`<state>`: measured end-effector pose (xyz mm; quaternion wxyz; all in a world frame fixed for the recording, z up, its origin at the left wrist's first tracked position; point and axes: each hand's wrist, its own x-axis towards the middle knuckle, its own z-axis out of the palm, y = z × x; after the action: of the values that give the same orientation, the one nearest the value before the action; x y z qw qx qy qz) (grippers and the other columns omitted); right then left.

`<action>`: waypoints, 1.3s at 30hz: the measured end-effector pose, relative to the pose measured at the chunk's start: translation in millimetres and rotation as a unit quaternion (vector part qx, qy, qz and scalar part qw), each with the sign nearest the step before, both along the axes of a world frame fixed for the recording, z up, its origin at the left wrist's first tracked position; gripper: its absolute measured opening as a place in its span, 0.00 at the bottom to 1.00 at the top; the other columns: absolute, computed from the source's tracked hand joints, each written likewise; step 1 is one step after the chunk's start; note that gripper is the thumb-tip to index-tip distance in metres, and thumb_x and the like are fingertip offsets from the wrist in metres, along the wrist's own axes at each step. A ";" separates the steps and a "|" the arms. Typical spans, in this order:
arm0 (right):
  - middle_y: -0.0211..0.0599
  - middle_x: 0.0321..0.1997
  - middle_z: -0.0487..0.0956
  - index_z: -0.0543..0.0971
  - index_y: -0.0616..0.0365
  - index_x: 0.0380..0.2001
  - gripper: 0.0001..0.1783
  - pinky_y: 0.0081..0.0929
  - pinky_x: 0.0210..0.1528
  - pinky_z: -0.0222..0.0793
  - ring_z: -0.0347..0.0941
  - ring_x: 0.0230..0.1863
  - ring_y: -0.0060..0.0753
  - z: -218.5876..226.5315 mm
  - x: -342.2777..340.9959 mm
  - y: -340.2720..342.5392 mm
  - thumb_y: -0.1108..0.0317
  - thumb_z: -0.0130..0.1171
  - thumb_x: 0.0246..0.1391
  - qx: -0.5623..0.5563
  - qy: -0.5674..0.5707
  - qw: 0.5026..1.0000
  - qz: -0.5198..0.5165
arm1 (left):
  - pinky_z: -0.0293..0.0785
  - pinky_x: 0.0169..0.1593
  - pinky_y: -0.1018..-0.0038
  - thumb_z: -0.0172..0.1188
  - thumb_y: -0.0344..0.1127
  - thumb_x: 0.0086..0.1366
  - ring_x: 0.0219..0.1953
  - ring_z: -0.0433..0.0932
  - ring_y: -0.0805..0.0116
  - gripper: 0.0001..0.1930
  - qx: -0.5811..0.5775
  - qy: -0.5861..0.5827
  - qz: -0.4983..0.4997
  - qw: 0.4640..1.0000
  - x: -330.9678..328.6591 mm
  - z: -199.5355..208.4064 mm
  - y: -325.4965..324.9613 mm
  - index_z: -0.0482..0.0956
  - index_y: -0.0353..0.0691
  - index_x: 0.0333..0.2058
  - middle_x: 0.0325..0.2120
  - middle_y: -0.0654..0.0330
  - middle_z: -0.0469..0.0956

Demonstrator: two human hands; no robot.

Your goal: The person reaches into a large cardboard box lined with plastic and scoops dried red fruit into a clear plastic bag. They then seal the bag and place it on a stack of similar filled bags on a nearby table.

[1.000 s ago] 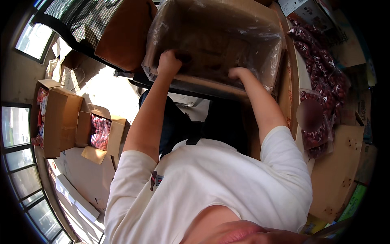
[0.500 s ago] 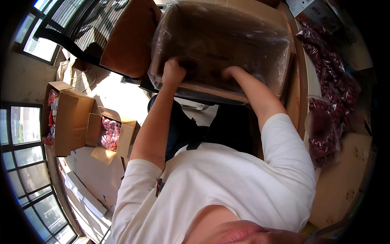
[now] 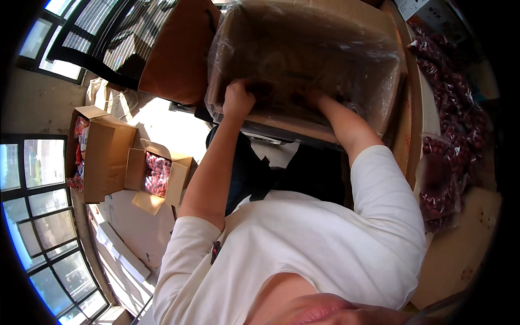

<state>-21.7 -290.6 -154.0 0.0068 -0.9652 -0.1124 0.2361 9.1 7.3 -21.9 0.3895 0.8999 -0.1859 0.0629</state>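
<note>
A large cardboard box [image 3: 303,116] lined with a clear plastic bag [image 3: 216,81] stands in front of me, its inside in deep shadow. Both my hands reach down into it. My left hand [image 3: 239,98] is at the box's near left part, fingers curled in beside a small dark shape I cannot make out. To its right, my right hand [image 3: 311,97] is lower in the box; shadow hides its fingers. Several small dark things lie dimly on the bottom, too unclear to name.
Clear bags of dark red fruit [image 3: 455,114] lie along the table on the right, beside a cardboard sheet [image 3: 460,244]. At left stand an open carton [image 3: 157,173] of red packets and a taller carton [image 3: 103,157]. An orange-brown panel [image 3: 176,54] and a mesh chair [image 3: 108,43] are at upper left.
The whole view has shifted slightly, the box and surroundings sitting a little further right. Both hands stay inside the box; the right hand looks slightly deeper in the shadow.
</note>
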 end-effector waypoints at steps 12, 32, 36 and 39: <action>0.55 0.69 0.50 0.61 0.32 0.62 0.26 0.46 0.55 0.68 0.66 0.58 0.58 -45.7 9.2 5.6 0.65 0.39 0.61 -0.022 -0.004 0.995 0.096 | 0.73 0.48 0.61 0.55 0.24 0.45 0.42 0.77 0.46 0.17 -0.009 0.019 -0.012 1.000 -0.2 5.9 -2.7 0.79 0.32 0.38 0.37 0.43 0.78; 0.51 0.49 0.74 0.67 0.58 0.54 0.24 0.38 0.52 0.66 0.71 0.50 0.49 72.9 35.0 15.5 0.64 0.55 0.55 0.348 -0.175 0.906 -0.162 | 0.73 0.47 0.60 0.56 0.24 0.44 0.41 0.76 0.45 0.16 -0.015 -0.001 -0.015 1.000 1.2 3.2 -4.2 0.80 0.32 0.36 0.35 0.42 0.78; 0.43 0.38 0.77 0.72 0.60 0.42 0.15 0.34 0.44 0.68 0.74 0.41 0.40 181.8 38.2 73.6 0.61 0.53 0.58 0.432 -0.016 0.894 -0.117 | 0.73 0.47 0.59 0.56 0.24 0.44 0.41 0.76 0.44 0.17 -0.003 0.029 -0.019 0.999 0.7 3.2 2.2 0.80 0.32 0.37 0.35 0.42 0.78; 0.41 0.36 0.77 0.73 0.60 0.41 0.14 0.31 0.38 0.69 0.74 0.32 0.33 212.0 30.9 92.5 0.60 0.50 0.60 0.435 -0.002 0.896 -0.092 | 0.73 0.47 0.60 0.61 0.26 0.45 0.43 0.75 0.45 0.15 0.015 0.031 -0.005 0.999 6.3 -9.7 2.1 0.81 0.35 0.37 0.38 0.44 0.77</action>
<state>9.2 -198.1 58.1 0.4471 -0.8726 -0.1144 0.1602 15.4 9.4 -31.6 0.3821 0.9061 -0.1789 0.0307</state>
